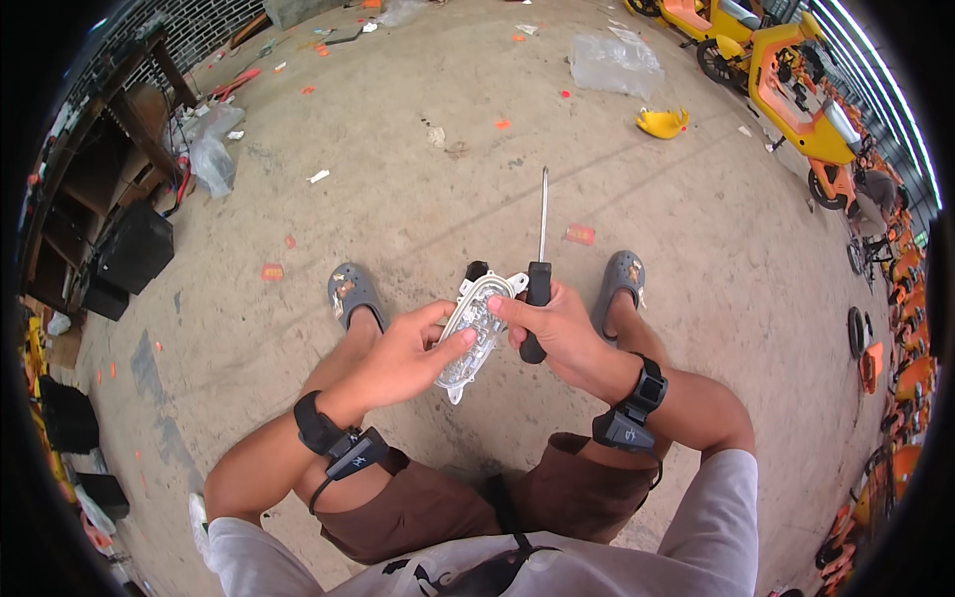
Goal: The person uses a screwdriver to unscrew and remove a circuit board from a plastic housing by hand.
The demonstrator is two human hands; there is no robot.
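Between my knees I hold up an oval lamp unit with a white rim, mounting tabs and a clear, shiny front. My left hand is closed on its left side, the thumb lying across the front. The thumb of my right hand presses on the lamp's upper right part. That same hand grips a screwdriver by its black handle, its long metal shaft pointing away from me. A small dark part shows at the lamp's far end; what it is I cannot tell.
A yellow curved shell piece and clear plastic sheeting lie on the concrete floor ahead. Yellow and orange scooters stand at the far right. Black boxes and a wooden table are on the left.
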